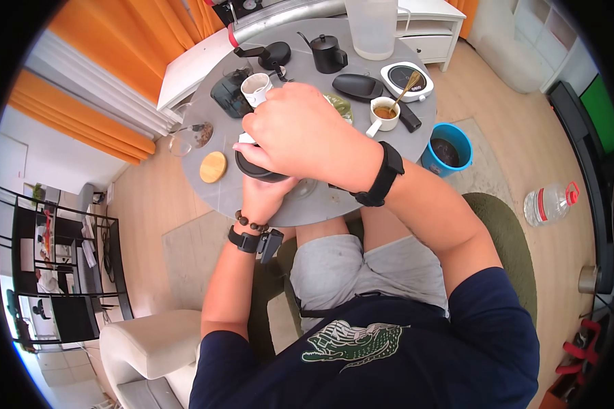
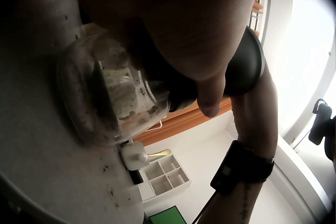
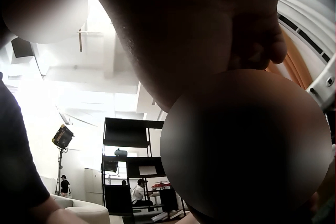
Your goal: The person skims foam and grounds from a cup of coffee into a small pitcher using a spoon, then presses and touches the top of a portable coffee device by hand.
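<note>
Both hands are on a hand coffee grinder point(image 1: 260, 168) with a black top and a clear glass base point(image 2: 118, 95), brown specks clinging inside the glass. My left hand point(image 1: 266, 198) grips it from below the wide black rim, mostly hidden in the head view; in the left wrist view its fingers wrap the dark part above the glass. Over the top, my right hand point(image 1: 307, 133) is curled, its thumb lying along the rim. Its palm side is hidden in the head view. The right wrist view is mostly filled by the dark hand and a blurred round shape.
Behind the hands stand a white cup point(image 1: 256, 87), a black crank lid point(image 1: 274, 56), a black kettle point(image 1: 328, 54) and a dark glass pitcher point(image 1: 230, 95). To the right are a small white pot point(image 1: 383, 121) and a scale point(image 1: 408, 76). A wooden lid point(image 1: 213, 167) lies left.
</note>
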Demonstrator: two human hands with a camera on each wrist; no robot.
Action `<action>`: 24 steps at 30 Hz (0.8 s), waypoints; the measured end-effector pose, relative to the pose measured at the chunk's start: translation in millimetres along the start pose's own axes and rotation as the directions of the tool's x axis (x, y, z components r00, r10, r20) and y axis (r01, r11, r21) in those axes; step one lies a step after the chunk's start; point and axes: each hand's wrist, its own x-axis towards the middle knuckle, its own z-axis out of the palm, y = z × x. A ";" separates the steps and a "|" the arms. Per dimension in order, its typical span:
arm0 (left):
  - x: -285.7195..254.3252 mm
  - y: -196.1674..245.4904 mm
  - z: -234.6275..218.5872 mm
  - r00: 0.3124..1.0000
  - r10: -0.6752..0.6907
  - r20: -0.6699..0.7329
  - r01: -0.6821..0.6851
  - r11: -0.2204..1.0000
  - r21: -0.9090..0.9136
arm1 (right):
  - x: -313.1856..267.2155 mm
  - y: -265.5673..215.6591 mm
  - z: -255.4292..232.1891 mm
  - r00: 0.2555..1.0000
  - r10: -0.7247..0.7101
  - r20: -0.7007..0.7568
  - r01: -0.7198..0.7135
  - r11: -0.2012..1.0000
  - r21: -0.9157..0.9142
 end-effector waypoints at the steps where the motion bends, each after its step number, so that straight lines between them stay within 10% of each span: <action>1: 0.7 1.0 0.0 1.000 0.004 -0.004 -0.004 1.000 -0.001 | 0.4 0.0 0.4 1.000 -0.010 -0.028 0.009 1.000 -0.015; 24: 2.0 9.8 1.6 1.000 0.008 -0.011 -0.008 1.000 -0.013 | 5.5 -14.2 -14.5 0.985 0.109 0.136 -0.107 0.994 -0.017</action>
